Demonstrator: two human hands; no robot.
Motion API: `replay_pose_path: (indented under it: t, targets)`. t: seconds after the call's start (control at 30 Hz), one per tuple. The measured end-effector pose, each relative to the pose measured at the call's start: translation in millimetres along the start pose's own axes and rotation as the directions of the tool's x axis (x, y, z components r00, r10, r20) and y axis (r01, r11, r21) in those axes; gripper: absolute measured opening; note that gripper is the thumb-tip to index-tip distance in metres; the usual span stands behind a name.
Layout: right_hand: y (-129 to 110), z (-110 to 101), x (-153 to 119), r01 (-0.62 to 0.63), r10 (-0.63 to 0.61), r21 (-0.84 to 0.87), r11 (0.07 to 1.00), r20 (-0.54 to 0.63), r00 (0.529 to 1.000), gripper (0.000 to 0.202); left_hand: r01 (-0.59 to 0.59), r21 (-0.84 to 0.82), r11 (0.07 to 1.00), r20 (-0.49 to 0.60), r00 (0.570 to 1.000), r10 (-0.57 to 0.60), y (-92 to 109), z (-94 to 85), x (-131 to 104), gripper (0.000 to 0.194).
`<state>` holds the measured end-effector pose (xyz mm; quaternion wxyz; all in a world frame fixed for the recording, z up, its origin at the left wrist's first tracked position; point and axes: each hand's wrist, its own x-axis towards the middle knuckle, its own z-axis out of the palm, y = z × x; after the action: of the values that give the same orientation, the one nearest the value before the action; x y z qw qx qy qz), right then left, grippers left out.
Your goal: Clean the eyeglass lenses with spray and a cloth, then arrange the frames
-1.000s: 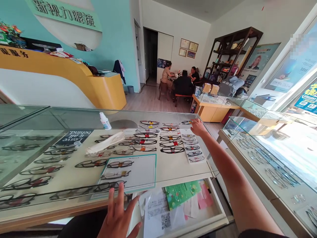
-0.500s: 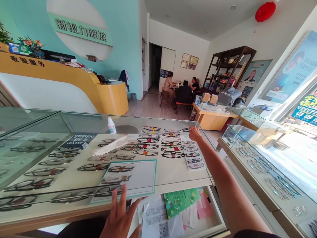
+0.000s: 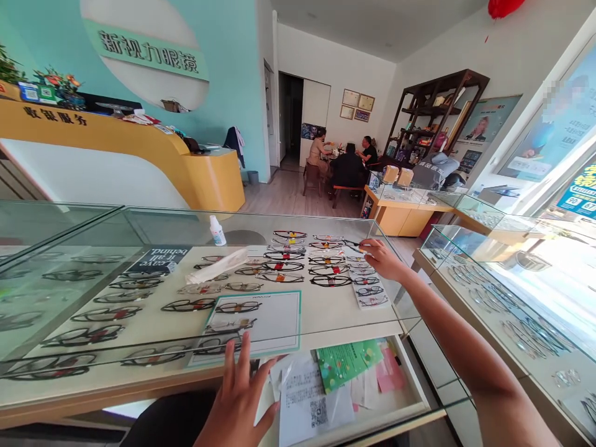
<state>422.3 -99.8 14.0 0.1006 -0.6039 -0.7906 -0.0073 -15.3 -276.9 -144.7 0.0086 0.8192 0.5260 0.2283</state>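
My right hand (image 3: 380,257) is over the far right of the glass display case (image 3: 344,323), its fingers closed on one end of a dark pair of eyeglasses (image 3: 350,243). Just below it lies a column of eyeglasses on a white strip (image 3: 370,290). My left hand (image 3: 239,391) is at the near edge of the case, fingers spread and holding nothing. Beyond its fingertips, several eyeglasses lie on a white board with a teal border (image 3: 279,310). To its right, an open drawer (image 3: 414,397) holds papers and a green leaflet (image 3: 347,365).
A small white bottle (image 3: 216,232) stands on the case, and a white wrapped strip (image 3: 218,267) lies near it. More rows of eyeglasses fill the left side. Another glass case (image 3: 503,310) stands at right. Several people (image 3: 347,166) sit at the back.
My right hand has shifted slightly right and nearer, and the dark eyeglasses now show more clearly at its fingertips. The view has turned a little. My left hand stays spread at the case edge.
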Motion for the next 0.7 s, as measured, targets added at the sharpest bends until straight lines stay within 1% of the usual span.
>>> replay_pose_path:
  t: [0.03,0.07,0.1,0.13,0.17,0.2,0.23,0.27,0.33,0.4,0.43,0.47,0.5,0.53,0.6,0.7]
  targets:
    - [-9,-10,-25,0.082,-0.086,0.076,0.994,0.044,0.995,0.042,-0.011,-0.001,1.000,-0.002,1.000,0.011,0,-0.8,0,0.052]
    - [-19,-19,-51,0.202,-0.236,0.267,0.942,0.104,0.966,0.042,-0.018,-0.003,1.000,-0.002,1.000,0.018,0,-1.2,0,0.054]
    - [-31,-26,-77,0.257,-0.355,0.430,0.865,0.164,0.920,0.040,-0.022,-0.005,1.000,-0.002,1.000,0.022,0,-1.3,0,0.055]
    - [-44,-31,-102,0.263,-0.438,0.530,0.806,0.236,0.868,0.039,-0.025,-0.007,1.000,0.000,1.000,0.025,-1,-1.2,0,0.057]
    - [-58,-32,-124,0.246,-0.487,0.578,0.778,0.308,0.817,0.037,-0.034,-0.010,0.999,0.003,0.999,0.034,-1,-1.0,0,0.057]
    - [-71,-30,-143,0.225,-0.507,0.588,0.777,0.372,0.778,0.035,-0.057,-0.016,0.998,0.007,0.998,0.057,-2,-0.7,0,0.057]
    - [-82,-23,-157,0.210,-0.497,0.561,0.801,0.427,0.756,0.031,-0.084,-0.022,0.996,0.010,0.996,0.085,-2,-0.7,0,0.055]
    - [-92,-11,-168,0.203,-0.472,0.516,0.832,0.466,0.749,0.028,-0.109,-0.025,0.994,0.015,0.994,0.109,-2,-0.8,0,0.053]
    - [-104,23,-178,0.190,-0.400,0.415,0.890,0.510,0.761,0.026,-0.136,-0.022,0.990,0.029,0.990,0.137,-3,-1.9,1,0.048]
    - [-107,65,-175,0.151,-0.303,0.311,0.938,0.526,0.795,0.028,-0.123,-0.005,0.992,0.044,0.991,0.123,-4,-2.7,1,0.048]
    - [-106,86,-169,0.107,-0.226,0.251,0.962,0.511,0.829,0.027,-0.112,0.004,0.994,0.049,0.993,0.111,-6,-2.5,1,0.050]
    - [-104,106,-161,0.040,-0.121,0.186,0.982,0.450,0.885,0.027,-0.111,0.008,0.994,0.051,0.993,0.111,-8,-1.7,0,0.055]
    - [-101,124,-150,-0.008,-0.050,0.145,0.989,0.396,0.917,0.031,-0.114,0.010,0.993,0.049,0.992,0.114,-11,-0.2,0,0.060]
    - [-97,140,-138,-0.045,0.001,0.118,0.992,0.346,0.938,0.039,-0.115,0.010,0.993,0.049,0.992,0.114,-14,1.7,-1,0.067]
    - [-89,165,-109,-0.106,0.083,0.082,0.991,0.244,0.966,0.052,-0.123,0.012,0.992,0.058,0.991,0.123,-20,6.5,-4,0.080]
    - [-75,189,-59,-0.152,0.146,0.066,0.986,0.099,0.984,0.059,-0.122,0.024,0.992,0.077,0.990,0.120,-25,12.3,-7,0.092]
